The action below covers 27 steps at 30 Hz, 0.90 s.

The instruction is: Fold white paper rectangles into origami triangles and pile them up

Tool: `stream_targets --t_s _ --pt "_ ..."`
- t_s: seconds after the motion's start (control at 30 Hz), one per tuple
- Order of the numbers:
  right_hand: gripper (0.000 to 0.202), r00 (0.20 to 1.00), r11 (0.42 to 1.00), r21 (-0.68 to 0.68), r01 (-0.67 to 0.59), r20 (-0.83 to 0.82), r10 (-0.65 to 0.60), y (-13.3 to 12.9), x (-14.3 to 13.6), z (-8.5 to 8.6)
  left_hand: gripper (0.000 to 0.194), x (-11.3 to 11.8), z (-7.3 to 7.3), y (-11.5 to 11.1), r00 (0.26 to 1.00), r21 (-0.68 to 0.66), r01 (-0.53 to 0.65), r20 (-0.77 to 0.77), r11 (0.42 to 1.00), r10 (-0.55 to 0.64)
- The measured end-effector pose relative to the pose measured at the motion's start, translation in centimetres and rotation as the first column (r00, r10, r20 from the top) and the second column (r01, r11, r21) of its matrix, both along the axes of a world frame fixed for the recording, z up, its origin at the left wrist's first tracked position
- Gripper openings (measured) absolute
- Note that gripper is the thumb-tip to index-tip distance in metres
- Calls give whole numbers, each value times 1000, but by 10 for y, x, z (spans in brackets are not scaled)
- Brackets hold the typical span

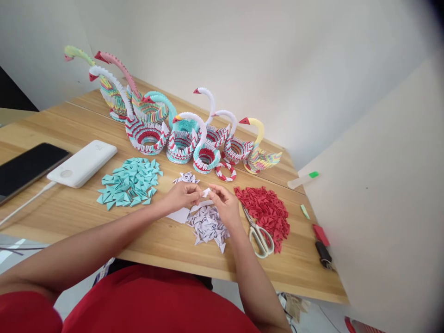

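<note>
Between my two hands is a small piece of white paper [206, 192], pinched at its edges. My left hand [183, 196] closes on its left side, and my right hand [225, 203] grips the right side with thumb and fingers. Under them lies a pile of folded white paper triangles [207, 225], and a smaller white pile [186, 177] sits just behind my left hand. Flat white paper [179, 215] rests on the table below my left wrist. Whether the held piece is fully folded is too small to tell.
Folded teal triangles [130, 182] lie left, red ones [265, 212] right, beside scissors [261, 238]. Several paper swans [147, 134] stand behind, with a red-and-white paper ring [225, 171]. A power bank [82, 163] and phone [29, 169] lie far left, a glue tube [302, 179] right.
</note>
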State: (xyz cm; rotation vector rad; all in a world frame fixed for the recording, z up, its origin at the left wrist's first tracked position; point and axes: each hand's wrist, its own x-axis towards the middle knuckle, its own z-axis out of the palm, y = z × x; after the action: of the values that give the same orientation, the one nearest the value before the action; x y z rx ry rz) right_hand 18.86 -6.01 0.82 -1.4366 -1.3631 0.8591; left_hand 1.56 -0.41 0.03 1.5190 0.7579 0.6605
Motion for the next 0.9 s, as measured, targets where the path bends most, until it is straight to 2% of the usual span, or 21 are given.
stream_targets --t_s 0.17,0.27,0.37,0.57,0.73,0.9 --pt "23 998 993 -101 -54 -20 52 -1 0 1 26 -1 2 -2 998 42 -12 -56 999 15" --pt "26 1000 994 -109 -31 -4 31 -2 1 4 17 -2 8 -4 997 72 69 -49 995 -66" --pt "26 999 995 -105 2 -42 -6 -4 2 9 16 -4 13 -4 992 154 125 -32 980 -121" --pt "28 999 994 -103 -23 -49 18 -5 0 9 18 -4 10 -5 997 228 63 -60 972 -50" --pt "27 1000 998 -62 -15 24 17 -6 0 6 20 -2 11 -6 998 248 28 -68 968 -12" --pt "22 996 1000 -22 3 89 -1 -7 -3 9 25 -1 13 -7 996 243 21 -84 970 0"
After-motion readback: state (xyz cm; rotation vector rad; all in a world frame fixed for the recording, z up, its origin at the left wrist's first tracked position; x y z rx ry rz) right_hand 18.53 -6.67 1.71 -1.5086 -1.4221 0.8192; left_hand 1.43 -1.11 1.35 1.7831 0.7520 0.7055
